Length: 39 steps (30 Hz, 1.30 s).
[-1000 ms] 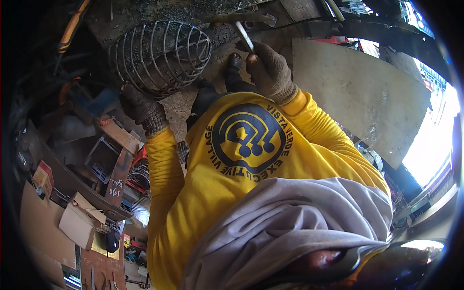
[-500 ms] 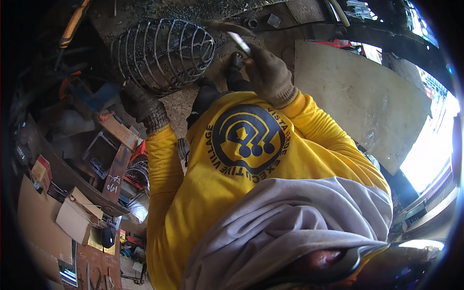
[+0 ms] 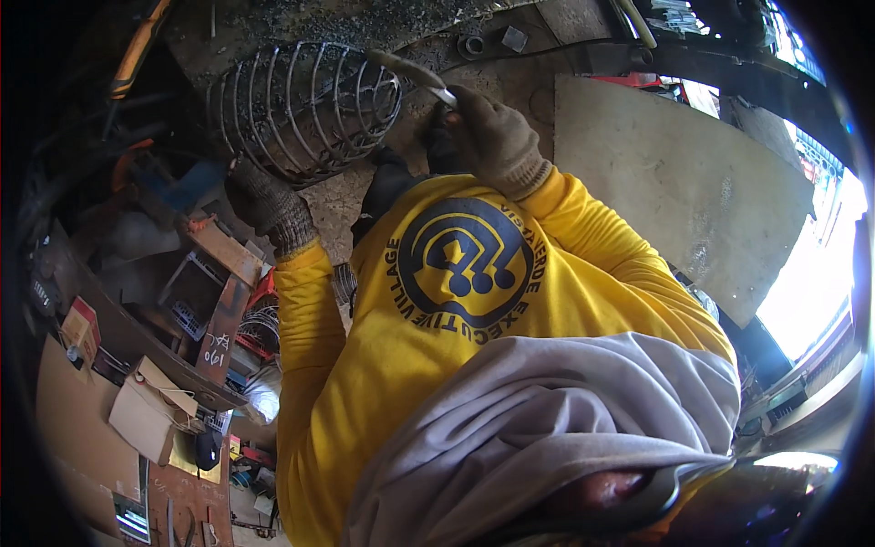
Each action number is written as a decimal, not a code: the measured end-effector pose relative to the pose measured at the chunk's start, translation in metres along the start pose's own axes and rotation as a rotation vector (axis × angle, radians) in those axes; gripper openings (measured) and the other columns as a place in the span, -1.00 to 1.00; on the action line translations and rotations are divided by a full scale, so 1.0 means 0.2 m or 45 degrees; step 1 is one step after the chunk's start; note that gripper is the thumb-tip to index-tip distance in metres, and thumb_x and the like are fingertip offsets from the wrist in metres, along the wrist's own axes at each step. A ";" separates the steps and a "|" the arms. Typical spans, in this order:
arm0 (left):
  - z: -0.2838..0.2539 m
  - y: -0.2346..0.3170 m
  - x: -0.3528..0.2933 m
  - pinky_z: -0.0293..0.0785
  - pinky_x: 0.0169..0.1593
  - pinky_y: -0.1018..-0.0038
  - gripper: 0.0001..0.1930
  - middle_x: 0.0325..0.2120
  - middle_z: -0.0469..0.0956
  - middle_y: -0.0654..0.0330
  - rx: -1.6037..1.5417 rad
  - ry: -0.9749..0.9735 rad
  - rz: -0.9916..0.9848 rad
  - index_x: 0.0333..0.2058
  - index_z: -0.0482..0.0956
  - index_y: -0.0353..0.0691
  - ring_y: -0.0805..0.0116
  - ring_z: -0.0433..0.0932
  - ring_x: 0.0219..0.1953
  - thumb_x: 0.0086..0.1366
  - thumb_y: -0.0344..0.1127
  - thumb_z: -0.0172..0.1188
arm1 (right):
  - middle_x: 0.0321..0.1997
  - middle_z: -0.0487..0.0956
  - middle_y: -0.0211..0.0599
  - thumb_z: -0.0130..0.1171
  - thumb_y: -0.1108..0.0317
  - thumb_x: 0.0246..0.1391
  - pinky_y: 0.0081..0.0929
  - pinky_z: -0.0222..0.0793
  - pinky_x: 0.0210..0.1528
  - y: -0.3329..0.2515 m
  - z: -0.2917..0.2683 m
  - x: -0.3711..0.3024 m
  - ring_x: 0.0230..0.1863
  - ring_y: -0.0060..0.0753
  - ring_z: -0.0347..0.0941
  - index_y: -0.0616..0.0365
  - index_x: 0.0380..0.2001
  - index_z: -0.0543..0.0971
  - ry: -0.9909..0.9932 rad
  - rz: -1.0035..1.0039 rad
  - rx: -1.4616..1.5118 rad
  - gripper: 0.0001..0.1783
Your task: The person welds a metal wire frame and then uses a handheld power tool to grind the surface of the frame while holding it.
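Note:
A cage of bent metal bars point(image 3: 293, 100), rounded at its right end, lies on its side on the dark work surface. My left hand point(image 3: 260, 202), in a dark knitted glove, is closed on the near left end of the cage. In my right hand point(image 3: 497, 137), also gloved, I grip the pale handle of a chipping hammer point(image 3: 410, 71). The hammer's long, narrow brown head reaches over the cage's rounded right end; whether it touches the bars I cannot tell.
Dark grit covers the work surface point(image 3: 383, 20) behind the cage. A metal ring point(image 3: 471, 46) and a small square plate point(image 3: 514, 37) lie there. A large pale sheet point(image 3: 674, 173) stands to the right. Cardboard boxes point(image 3: 150, 410) and clutter fill the lower left. An orange-and-black tool point(image 3: 138, 50) is at upper left.
My right hand has moved slightly left and down, bringing the hammer head over the cage's rounded end. The cage has shifted a little; my left hand stays on it.

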<state>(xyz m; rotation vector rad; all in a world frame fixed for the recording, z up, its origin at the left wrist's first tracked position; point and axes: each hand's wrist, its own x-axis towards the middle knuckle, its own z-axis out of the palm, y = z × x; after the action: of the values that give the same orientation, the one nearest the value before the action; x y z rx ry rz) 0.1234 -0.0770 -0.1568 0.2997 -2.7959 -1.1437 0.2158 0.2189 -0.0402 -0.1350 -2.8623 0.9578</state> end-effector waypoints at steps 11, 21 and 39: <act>0.00 0.07 0.00 0.43 -0.07 0.16 -0.69 -0.16 0.52 -0.12 -0.053 0.024 -0.094 0.04 0.40 -0.31 -0.08 0.52 -0.13 0.41 -0.30 -0.03 | -0.32 0.62 -0.06 0.17 0.23 0.12 -0.18 0.52 -0.40 0.02 -0.03 -0.02 -0.39 0.04 0.60 0.14 0.05 0.47 -0.010 0.088 0.091 -0.56; -0.01 0.09 0.02 0.40 0.01 0.16 -0.69 -0.11 0.50 -0.12 -0.056 -0.041 -0.025 0.05 0.40 -0.30 -0.07 0.50 -0.07 0.39 -0.31 -0.02 | -0.40 0.58 -0.06 0.14 0.20 0.14 -0.08 0.46 -0.34 0.01 -0.03 -0.01 -0.35 0.11 0.56 0.10 0.01 0.47 0.108 0.048 0.015 -0.60; 0.02 0.12 0.02 0.46 -0.24 0.32 -0.50 -0.37 0.61 -0.03 -0.237 0.123 -0.263 -0.22 0.55 -0.39 0.13 0.57 -0.33 0.40 0.05 -0.04 | -0.40 0.60 -0.08 0.17 0.24 0.13 -0.14 0.48 -0.35 0.02 -0.01 0.05 -0.37 0.06 0.58 0.06 -0.05 0.48 0.016 0.112 -0.018 -0.67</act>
<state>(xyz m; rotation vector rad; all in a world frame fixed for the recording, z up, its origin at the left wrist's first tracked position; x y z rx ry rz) 0.1161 -0.0590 -0.1430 0.6187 -2.5989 -1.3811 0.2056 0.2241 -0.0409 -0.2689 -2.8740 0.9483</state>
